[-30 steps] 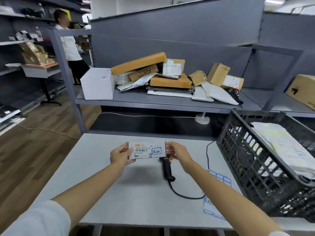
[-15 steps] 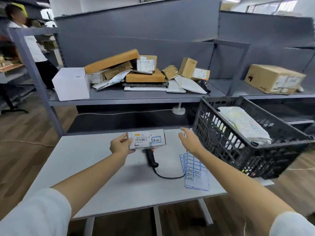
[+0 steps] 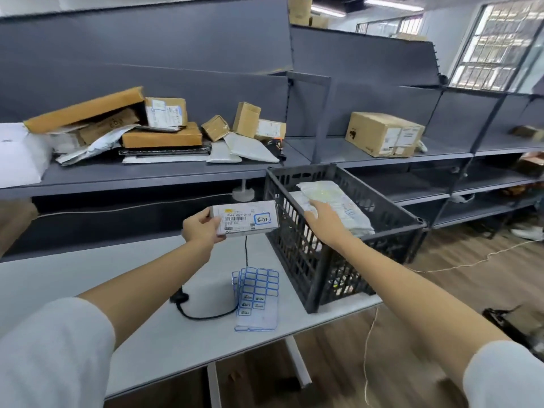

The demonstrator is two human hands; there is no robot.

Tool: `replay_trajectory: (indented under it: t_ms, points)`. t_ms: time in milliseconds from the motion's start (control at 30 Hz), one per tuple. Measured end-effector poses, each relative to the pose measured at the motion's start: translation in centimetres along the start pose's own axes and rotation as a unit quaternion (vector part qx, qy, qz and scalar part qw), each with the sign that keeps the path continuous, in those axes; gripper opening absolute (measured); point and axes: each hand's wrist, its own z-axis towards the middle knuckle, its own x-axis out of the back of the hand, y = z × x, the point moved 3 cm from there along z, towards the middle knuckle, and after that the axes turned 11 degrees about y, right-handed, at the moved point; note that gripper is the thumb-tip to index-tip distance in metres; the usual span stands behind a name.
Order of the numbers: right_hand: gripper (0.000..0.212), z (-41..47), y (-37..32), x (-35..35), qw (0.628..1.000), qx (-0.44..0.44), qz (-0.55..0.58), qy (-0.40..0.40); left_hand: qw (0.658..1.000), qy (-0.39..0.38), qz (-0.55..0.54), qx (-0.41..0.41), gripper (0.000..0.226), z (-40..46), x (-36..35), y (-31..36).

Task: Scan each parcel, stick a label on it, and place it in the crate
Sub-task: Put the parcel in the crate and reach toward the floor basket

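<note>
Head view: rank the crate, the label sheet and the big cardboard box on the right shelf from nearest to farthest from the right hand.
1. The crate: the right hand reaches inside it, over the white bags.
2. The label sheet: flat on the table, below and left of that hand.
3. The big cardboard box: on the shelf beyond the crate, up and right.

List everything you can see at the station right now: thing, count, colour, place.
small parcel: one, white box with a blue-edged label, held above the table beside the crate
crate: one, black, on the table's right end
bagged parcels: at least two, white, inside the crate
label sheets: small stack, white with blue borders, on the table
scanner: one, black, cabled, mostly hidden under the left forearm
table: one, white
shelf parcels: a heap, brown boxes and white bags, on the grey shelf
large box: one, brown, on the shelf to the right
left hand: grips the small parcel
right hand: fingers straight, over the bagged parcels in the crate
</note>
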Motion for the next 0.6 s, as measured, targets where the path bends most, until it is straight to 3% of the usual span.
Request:
replay_trajectory:
  t_ms: [267, 600]
  points:
    - [0.050, 3.2, 7.8, 7.4, 1.000, 0.011, -0.014, 0.006, 0.999, 0.013, -0.035, -0.017, 0.033, -5.3, -10.7, 0.3]
    - [0.049, 8.3, 11.1, 8.1, 0.997, -0.023, 0.068, 0.019, 0.999, -0.008, -0.009, -0.032, 0.029, -5.5, -18.8, 0.7]
